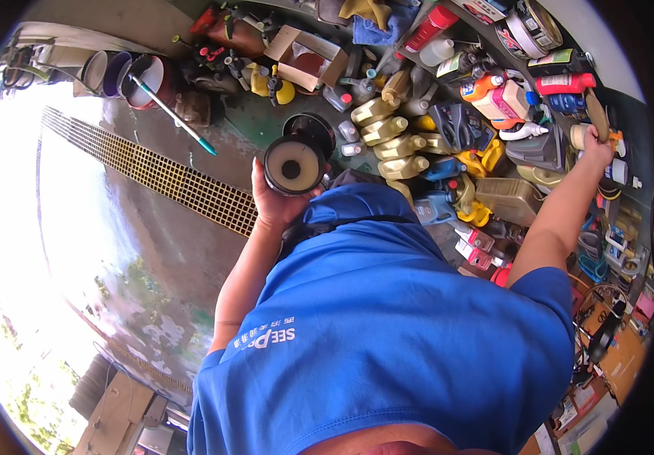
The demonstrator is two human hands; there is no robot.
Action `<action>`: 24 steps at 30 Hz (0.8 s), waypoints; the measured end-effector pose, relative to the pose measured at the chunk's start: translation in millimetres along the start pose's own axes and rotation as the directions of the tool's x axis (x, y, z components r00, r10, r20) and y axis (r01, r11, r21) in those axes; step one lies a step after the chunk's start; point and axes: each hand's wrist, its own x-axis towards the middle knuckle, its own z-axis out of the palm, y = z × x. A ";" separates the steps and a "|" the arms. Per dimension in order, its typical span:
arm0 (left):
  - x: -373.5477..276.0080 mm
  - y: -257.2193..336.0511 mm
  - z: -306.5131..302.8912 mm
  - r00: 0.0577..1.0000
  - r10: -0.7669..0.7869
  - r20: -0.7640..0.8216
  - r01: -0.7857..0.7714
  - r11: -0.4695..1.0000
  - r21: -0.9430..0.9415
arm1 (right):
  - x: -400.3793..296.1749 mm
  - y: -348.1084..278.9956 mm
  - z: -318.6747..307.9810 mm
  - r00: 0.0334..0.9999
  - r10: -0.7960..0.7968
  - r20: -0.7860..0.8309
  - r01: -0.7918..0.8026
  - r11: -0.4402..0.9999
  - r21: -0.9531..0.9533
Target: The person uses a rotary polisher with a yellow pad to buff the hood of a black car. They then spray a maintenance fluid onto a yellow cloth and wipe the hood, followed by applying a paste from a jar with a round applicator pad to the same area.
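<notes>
My left hand (277,206) is wrapped around the underside and side of a round, black-rimmed container (294,185). Inside its rim shows a pale tan surface with a dark round centre; whether that is a pad or a paste, I cannot tell. A second dark round vessel (322,132) appears just behind it, partly hidden. Far out to the right, my right hand (597,149) reaches to a shelf of bottles, with its fingers on a flat tan disc (597,116) seen nearly edge-on. White tubs (578,136) lie close beside that hand.
Gold oil jugs (392,147) and other bottles crowd the floor and shelves on the right. A yellow floor grating (173,177) crosses to the left. Buckets (148,82), a teal-and-white pole (174,116) and an opened cardboard box (309,57) stand ahead.
</notes>
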 end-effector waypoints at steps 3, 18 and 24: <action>1.4 -0.7 1.9 0.999 -0.012 -0.050 0.015 0.999 0.053 | -14.4 -7.1 -4.4 0.999 0.035 -0.019 -0.036 0.999 -0.014; -1.0 3.1 -3.2 0.994 -0.061 -0.090 0.077 0.981 0.178 | -143.5 25.0 17.6 0.997 0.017 0.080 -0.022 0.998 0.058; 0.0 2.9 -4.3 0.992 -0.077 -0.098 0.098 0.968 0.230 | -157.5 36.7 22.7 0.998 -0.052 0.047 0.046 0.991 0.127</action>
